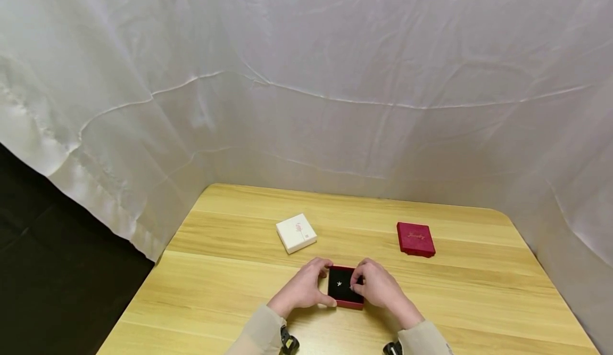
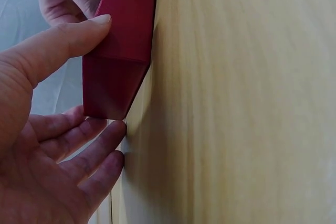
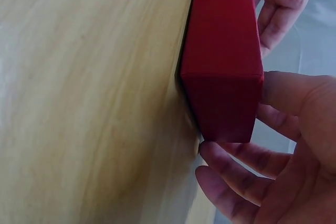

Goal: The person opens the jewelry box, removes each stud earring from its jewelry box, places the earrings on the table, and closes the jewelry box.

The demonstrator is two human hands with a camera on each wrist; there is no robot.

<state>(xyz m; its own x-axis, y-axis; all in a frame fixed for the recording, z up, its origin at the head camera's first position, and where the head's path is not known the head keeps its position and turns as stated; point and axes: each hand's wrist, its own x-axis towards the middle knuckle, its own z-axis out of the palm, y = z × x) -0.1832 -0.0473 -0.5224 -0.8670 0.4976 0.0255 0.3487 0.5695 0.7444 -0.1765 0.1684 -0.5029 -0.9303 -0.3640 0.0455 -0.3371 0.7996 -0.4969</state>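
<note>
A small red jewelry box (image 1: 350, 305) stands uncovered on the table, with a black pad (image 1: 342, 293) inside. On the pad sits a tiny silver star-shaped earring (image 1: 339, 283). My left hand (image 1: 306, 286) holds the box from the left, thumb at the near corner and fingers round the far side. In the left wrist view its thumb (image 2: 86, 36) presses on the red wall. My right hand (image 1: 378, 286) reaches over the right rim, thumb and forefinger pinched together at the pad on a small shiny earring, mostly hidden by the fingertips.
A white box (image 1: 296, 233) with a pink print lies behind the red box to the left. Further right is a dark red lid (image 1: 415, 239) with lettering. The wooden table (image 1: 230, 280) is bordered by white cloth (image 1: 335, 131) at the back and sides.
</note>
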